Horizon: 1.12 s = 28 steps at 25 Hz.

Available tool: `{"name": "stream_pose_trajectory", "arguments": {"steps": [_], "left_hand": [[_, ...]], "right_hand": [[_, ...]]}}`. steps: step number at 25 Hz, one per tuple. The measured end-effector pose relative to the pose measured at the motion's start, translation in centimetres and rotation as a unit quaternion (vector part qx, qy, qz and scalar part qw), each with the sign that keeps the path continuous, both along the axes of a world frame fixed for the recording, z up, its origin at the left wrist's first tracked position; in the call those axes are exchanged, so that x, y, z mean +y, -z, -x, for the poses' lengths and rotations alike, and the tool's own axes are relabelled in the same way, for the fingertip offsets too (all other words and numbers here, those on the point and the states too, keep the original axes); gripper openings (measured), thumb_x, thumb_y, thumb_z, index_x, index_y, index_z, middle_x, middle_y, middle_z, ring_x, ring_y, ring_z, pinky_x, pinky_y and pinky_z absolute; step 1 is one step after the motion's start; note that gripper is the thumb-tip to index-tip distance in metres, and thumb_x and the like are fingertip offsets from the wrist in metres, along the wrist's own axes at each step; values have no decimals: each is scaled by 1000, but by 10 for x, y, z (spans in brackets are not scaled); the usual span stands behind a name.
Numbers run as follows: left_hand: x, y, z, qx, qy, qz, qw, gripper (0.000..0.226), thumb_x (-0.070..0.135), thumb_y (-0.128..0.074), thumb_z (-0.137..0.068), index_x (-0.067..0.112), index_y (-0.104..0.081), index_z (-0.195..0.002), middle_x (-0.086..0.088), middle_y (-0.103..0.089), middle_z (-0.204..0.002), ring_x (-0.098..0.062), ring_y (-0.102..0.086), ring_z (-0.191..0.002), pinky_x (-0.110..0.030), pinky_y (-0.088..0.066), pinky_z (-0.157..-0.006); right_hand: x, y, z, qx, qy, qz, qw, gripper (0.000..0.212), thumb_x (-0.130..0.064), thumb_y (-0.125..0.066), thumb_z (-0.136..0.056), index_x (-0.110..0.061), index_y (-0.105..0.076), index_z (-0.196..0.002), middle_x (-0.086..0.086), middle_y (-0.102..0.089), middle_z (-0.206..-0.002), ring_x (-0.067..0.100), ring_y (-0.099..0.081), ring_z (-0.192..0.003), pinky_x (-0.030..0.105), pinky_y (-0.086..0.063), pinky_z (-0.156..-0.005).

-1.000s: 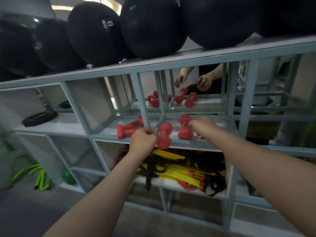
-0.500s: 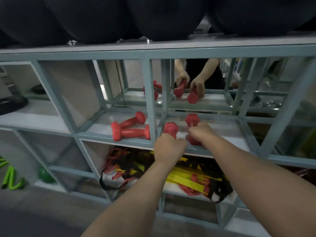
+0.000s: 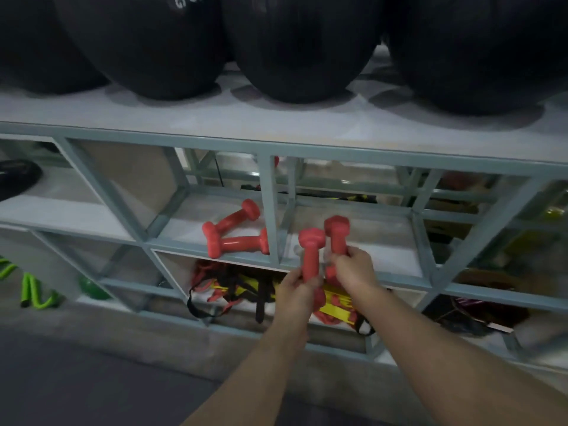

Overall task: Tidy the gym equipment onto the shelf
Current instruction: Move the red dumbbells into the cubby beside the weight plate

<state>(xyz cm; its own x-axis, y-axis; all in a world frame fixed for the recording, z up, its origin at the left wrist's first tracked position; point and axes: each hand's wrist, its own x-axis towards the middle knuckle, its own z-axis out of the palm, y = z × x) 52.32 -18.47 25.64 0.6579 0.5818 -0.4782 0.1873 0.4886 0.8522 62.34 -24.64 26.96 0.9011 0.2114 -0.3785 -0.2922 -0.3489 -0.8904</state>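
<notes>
Before shelf [image 3: 276, 150] front: left hand [image 3: 296, 287], right hand [image 3: 353, 269] each fist-gripping upright red dumbbell [image 3: 311, 253], [image 3: 337, 238].

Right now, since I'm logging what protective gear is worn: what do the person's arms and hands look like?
Both forearms are bare, with no sleeves in view. The left hand and right hand wear no gloves. No watch, ring or wristband shows, though the picture is slightly blurred.

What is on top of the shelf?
Large black exercise balls rest in a row on the top board of the shelf. Anything behind them is covered.
</notes>
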Motion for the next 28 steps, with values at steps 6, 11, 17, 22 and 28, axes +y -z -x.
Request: {"name": "stream_pose_trajectory", "arguments": {"steps": [6,11,17,22,28], "left_hand": [[5,-27,99,24,-87,103,991,33,-6,-72,-84,12,-68,-111,-6,-67,-82,-13,-62,-62,-28,-49,-58],[56,-44,185,-6,-149,134,980,34,-8,-72,-83,9,-69,-113,-4,-70,-83,-17,-62,-75,-31,-49,-67],[202,-43,245,-15,-201,118,972,30,-7,-70,-85,4,-67,-112,-8,-68,-81,-14,-64,-66,-30,-49,-65],[326,-47,264,10,-160,77,984,28,-5,-68,-88,1,-67,-116,-7,-61,-78,-15,-56,-65,-29,-45,-62],[452,-38,219,46,-148,9,988,33,5,-74,-88,-1,-71,-120,-6,-68,-82,-17,-58,-67,-29,-46,-66]], "right_hand": [[-16,-23,91,48,-44,-12,998,13,-9,-66,-94,-21,-66,-98,5,-68,-92,24,-64,-87,43,-53,-85],[30,-38,149,61,-117,-6,991,17,-7,-68,-91,-12,-72,-106,5,-67,-85,20,-57,-75,33,-43,-68],[175,-30,211,88,-154,-37,984,23,-8,-69,-91,-16,-73,-112,0,-71,-91,16,-62,-81,29,-47,-71],[296,-18,244,107,-131,-56,984,21,-1,-64,-92,-13,-70,-109,-5,-68,-89,8,-60,-78,21,-47,-63],[415,-24,227,127,-156,-65,977,17,-12,-60,-98,-19,-65,-113,2,-69,-98,14,-63,-84,34,-51,-78]]}}
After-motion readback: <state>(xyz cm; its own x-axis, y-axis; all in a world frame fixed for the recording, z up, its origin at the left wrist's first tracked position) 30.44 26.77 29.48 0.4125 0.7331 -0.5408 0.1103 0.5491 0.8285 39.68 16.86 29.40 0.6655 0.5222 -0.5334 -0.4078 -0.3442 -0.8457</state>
